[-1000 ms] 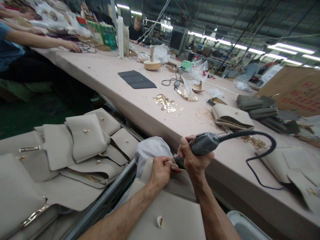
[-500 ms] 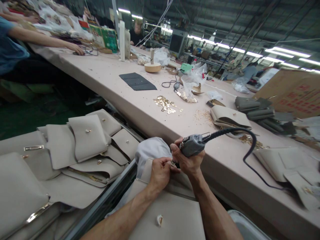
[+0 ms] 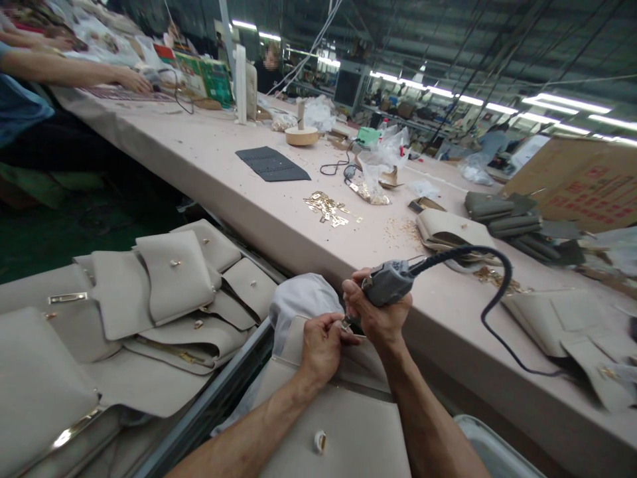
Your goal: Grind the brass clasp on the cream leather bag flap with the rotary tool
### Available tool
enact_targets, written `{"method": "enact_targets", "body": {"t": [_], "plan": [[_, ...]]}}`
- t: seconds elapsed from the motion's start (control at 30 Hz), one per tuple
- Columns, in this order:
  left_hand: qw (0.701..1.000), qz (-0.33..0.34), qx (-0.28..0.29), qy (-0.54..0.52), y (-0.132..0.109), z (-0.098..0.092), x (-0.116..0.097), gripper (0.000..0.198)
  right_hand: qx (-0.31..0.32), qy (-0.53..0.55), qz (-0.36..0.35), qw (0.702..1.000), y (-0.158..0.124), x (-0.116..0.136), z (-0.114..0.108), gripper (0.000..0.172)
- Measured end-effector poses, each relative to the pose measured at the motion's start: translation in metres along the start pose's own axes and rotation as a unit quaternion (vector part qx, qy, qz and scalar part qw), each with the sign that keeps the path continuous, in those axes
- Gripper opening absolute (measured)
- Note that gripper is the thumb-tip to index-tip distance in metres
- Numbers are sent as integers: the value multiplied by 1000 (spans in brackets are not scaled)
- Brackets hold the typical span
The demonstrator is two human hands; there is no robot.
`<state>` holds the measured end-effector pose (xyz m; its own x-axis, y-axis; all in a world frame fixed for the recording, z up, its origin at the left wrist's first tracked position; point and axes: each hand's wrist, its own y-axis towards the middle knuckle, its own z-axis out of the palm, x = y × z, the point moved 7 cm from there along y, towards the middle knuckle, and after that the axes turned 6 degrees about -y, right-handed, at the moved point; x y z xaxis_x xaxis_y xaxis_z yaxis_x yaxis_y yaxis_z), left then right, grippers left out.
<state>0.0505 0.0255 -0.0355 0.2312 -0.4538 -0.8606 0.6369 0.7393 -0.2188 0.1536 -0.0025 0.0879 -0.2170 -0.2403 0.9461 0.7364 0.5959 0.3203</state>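
My right hand [image 3: 381,318] is wrapped round a grey corded electric screwdriver [image 3: 391,282], its tip angled down and left. Beneath it, a beige handbag [image 3: 353,425] lies across my lap with a gold turn lock [image 3: 319,441] on its front, partly wrapped in white. My left hand [image 3: 318,348] pinches the edge of the bag's flap [image 3: 294,338], right by the screwdriver tip. A small metal fitting [image 3: 346,324] shows between the fingers; its details are hidden. The black cable [image 3: 497,302] loops off to the right over the table.
Several beige bags [image 3: 174,272] are piled in a cart at left. On the table [image 3: 279,219] lie gold metal plates [image 3: 327,208], small screws [image 3: 402,230], a dark mat [image 3: 273,164] and more bags [image 3: 448,229]. A cardboard box [image 3: 577,179] stands at right; a co-worker's arm [image 3: 94,70] reaches in far left.
The screwdriver and my right hand have risen slightly and shifted a little right. My left hand keeps its pinch. The co-worker's hand at far left has moved up and left.
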Motion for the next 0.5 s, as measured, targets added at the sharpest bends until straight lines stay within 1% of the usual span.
{"method": "enact_targets", "body": {"t": [0.07, 0.1, 0.13, 0.2, 0.27, 0.33, 0.43, 0.47, 0.5], "plan": [[1000, -11, -1, -3, -1, 0, 1, 30, 50, 47, 31, 997, 9, 13, -1, 39], [1000, -16, -2, -11, -1, -1, 2, 32, 53, 68, 32, 996, 16, 22, -6, 39], [1000, -20, -5, -21, -1, -2, 2, 35, 39, 84, 22, 995, 23, 32, -15, 39], [999, -30, -14, -38, -1, -4, 4, 42, -22, 102, -10, 994, 41, 46, -38, 38], [998, -35, -21, -43, 1, -6, 5, 47, -89, 113, -24, 989, 60, 47, -66, 37], [999, -26, -21, -37, 4, -6, 4, 44, -152, 129, -17, 980, 78, 37, -96, 34], [999, 1, -33, -29, 6, -8, -4, 38, -253, 148, 18, 956, 92, 16, -139, 17], [999, 3, -44, -29, 5, -9, -7, 36, -288, 167, 43, 942, 92, 7, -148, 15], [998, -2, -55, -31, 3, -10, -9, 35, -321, 204, 70, 922, 89, -4, -149, 19]]}}
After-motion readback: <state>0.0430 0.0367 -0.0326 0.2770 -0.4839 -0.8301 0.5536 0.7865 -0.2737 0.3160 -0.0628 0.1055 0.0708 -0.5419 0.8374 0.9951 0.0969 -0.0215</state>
